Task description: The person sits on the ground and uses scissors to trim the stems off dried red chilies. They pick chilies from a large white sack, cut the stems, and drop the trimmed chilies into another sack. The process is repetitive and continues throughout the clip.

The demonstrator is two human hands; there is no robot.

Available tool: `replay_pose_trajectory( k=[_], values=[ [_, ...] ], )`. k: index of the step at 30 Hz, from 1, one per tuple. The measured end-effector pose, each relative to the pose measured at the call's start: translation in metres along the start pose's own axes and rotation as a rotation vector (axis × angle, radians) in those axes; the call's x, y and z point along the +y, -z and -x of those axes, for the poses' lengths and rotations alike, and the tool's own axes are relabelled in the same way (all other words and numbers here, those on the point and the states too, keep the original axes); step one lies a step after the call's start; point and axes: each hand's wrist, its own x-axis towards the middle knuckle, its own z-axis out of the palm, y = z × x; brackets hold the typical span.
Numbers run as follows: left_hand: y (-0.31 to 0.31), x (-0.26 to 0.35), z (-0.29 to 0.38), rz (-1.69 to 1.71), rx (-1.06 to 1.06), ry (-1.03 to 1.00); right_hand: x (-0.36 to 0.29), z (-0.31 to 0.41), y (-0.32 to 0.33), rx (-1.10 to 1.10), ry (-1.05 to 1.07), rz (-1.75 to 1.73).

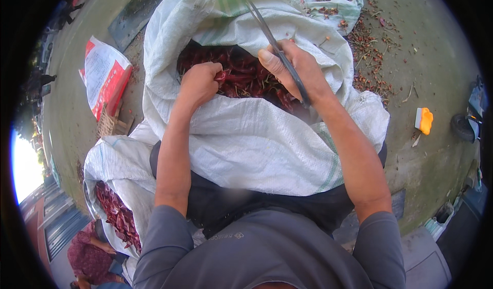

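Before me a large white woven sack (246, 146) gapes, its rim folded back and its front part over my lap. Dark red dried chilli peppers (246, 79) fill its mouth. My left hand (201, 83) is at the left of the opening, fingers closed on a dried red chilli (222, 76). My right hand (294, 67) is over the right side of the opening, gripping a pair of dark metal scissors (269, 33). The scissor blades point up and to the left, slightly apart at the tips. The lower handle runs along the palm towards the wrist.
Cut stems and bits (369, 50) litter the concrete floor at right. A second sack (119, 158) with red chillies (117, 216) stands at lower left, near another person (88, 250). A red-and-white bag (104, 73) and a yellow-orange object (425, 121) lie on the ground.
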Motion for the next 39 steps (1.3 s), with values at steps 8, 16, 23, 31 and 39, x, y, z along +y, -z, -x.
replay_pose_trajectory(
  k=[8, 16, 23, 31, 39],
  values=[
    [0.029, -0.005, 0.003, 1.032, 0.173, 0.259, 0.004, 0.005, -0.006, -0.095, 0.011, 0.193],
    [0.037, -0.020, 0.003, 1.763, 0.423, 0.016, 0.010, 0.007, -0.017, -0.255, -0.050, 0.099],
    [0.034, -0.009, 0.002, 1.691, 0.640, 0.006, 0.000, 0.007, -0.017, -0.496, -0.274, -0.319],
    [0.028, -0.004, 0.008, 1.518, 0.412, -0.155, -0.006, 0.004, -0.018, -0.527, -0.282, -0.326],
    [0.039, -0.007, 0.009, 1.390, 0.329, 0.157, -0.003, 0.011, -0.023, -0.224, -0.022, 0.212]
  ],
)
